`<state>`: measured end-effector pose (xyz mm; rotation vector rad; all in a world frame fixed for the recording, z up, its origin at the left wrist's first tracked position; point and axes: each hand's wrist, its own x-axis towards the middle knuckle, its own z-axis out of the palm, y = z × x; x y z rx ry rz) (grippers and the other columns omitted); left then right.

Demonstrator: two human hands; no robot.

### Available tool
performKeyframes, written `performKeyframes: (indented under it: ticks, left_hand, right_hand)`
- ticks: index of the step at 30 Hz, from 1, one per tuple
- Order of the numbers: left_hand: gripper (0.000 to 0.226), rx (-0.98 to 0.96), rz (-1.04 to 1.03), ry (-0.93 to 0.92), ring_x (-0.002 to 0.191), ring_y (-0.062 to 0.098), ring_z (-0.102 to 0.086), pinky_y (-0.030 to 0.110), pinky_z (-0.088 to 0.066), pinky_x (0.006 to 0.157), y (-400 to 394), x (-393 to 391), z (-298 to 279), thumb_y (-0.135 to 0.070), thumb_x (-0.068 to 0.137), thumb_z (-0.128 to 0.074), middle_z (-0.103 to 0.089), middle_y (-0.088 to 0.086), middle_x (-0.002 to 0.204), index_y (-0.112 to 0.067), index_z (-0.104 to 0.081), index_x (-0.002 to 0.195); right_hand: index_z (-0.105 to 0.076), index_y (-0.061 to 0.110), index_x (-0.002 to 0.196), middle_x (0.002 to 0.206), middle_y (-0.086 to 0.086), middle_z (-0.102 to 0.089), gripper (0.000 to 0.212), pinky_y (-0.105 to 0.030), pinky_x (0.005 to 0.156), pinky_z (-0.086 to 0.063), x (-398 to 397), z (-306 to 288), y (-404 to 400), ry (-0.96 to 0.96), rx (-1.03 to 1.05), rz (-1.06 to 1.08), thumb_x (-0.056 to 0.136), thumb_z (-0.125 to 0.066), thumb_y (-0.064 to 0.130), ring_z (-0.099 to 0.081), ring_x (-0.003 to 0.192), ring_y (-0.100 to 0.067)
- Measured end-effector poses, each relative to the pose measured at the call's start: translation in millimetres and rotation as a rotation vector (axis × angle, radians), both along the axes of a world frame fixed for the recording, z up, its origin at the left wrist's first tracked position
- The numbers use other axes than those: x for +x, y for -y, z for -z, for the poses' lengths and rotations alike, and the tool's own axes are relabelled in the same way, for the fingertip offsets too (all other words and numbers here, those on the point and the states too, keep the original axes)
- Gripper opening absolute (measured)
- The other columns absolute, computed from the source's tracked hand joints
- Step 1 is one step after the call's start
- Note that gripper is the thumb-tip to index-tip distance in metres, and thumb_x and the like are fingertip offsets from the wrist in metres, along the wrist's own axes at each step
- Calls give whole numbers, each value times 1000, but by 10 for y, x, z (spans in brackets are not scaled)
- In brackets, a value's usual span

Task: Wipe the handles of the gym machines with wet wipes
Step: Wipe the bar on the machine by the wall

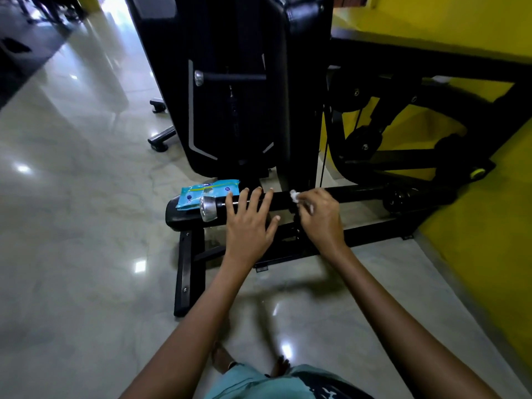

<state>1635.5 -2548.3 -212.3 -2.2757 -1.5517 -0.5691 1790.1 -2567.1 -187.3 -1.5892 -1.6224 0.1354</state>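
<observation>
Right grip [318,217] pinches a wet wipe [294,195] against the black handle bar [277,202], while left grip [249,218], fingers released, rests on it.

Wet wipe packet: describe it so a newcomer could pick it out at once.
Find the tall black gym machine. At its foot, a black padded bar with a silver end cap lies crosswise. The flat blue plastic wet wipe packet rests behind that cap, the only bright blue thing there.
</observation>
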Motion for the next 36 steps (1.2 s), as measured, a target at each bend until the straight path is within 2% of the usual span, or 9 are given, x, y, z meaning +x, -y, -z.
performKeyframes:
  ticks: [3, 9, 15, 20, 24, 27, 31, 33, 36]
  left_hand:
    - [55, 19, 0, 15, 118, 30, -47, 52, -23, 105, -11, 4, 13, -46, 87, -41, -59, 9, 124, -15, -55, 131]
    - [54, 72, -18, 66, 112, 27, -43, 52, -22, 104, -30, 57, 31, -46, 86, -41, -61, 10, 115, -13, -58, 126]
    - [53, 105, -37, 60, 109, 28, -46, 53, -23, 103, -47, 81, 41, -46, 88, -40, -60, 10, 110, -20, -53, 132]
    - [51, 130, -31, 51, 110, 27, -42, 52, -23, 103, -63, 67, 87, -46, 89, -40, -61, 10, 112, -21, -55, 131]
    - [51, 153, -35, 12, 109, 28, -42, 55, -23, 102, -73, 71, 79, -46, 89, -41, -60, 10, 112, -25, -51, 134]
    - [54, 131, -57, -26, 106, 30, -49, 60, -27, 101, -49, 118, 56, -49, 88, -38, -60, 10, 110, -30, -45, 138]
    - [59, 51, -71, 100, 112, 34, -56, 68, -29, 97, -59, 245, -97, -51, 87, -38, -61, 8, 118, -24, -48, 137]
    - [61, 13, 1, 137, 120, 34, -53, 67, -31, 98, -104, 345, -143, -50, 85, -39, -59, 8, 125, -17, -50, 136]
    - [65, -71, 58, 59, 115, 30, -56, 59, -33, 102, -118, 467, -103, -53, 83, -43, -60, 7, 124, -15, -51, 134]
  right_hand:
    - [-70, 2, 94, 92, -13, -64, 13, -17, 69, -43, 106, -60, -108, -36, 1, 127, 82, -65, 1, -62, 81, -21]
    - [-69, 2, 96, 92, -11, -62, 18, -29, 72, -52, -30, -31, -100, 105, -30, -44, 81, -62, -5, -59, 85, -21]
    - [-71, 1, 91, 89, -14, -65, 12, -11, 67, -40, 277, -134, -200, -6, -25, 130, 81, -64, -2, -60, 78, -17]
    - [-70, 1, 96, 95, -13, -64, 17, -30, 78, -53, 71, -91, -126, 81, -42, -1, 82, -62, -3, -61, 89, -22]
    - [-70, 0, 92, 91, -13, -65, 15, -25, 73, -52, 227, -67, -62, 27, -14, 65, 79, -65, -5, -62, 83, -22]
    - [-71, 0, 91, 90, -13, -66, 13, -16, 71, -43, 221, -100, -156, -15, -24, 149, 80, -64, -3, -63, 83, -22]
    - [-70, 0, 95, 93, -14, -64, 16, -26, 76, -51, 85, -73, -97, 28, -59, 14, 81, -63, -3, -61, 86, -23]
    - [-71, 1, 92, 88, -13, -65, 14, -17, 71, -44, 196, -85, -78, 44, -47, -7, 79, -65, -2, -61, 79, -21]
    - [-72, 1, 89, 86, -14, -65, 10, -10, 67, -36, 385, -119, -162, 3, -52, 117, 82, -66, 3, -62, 77, -22]
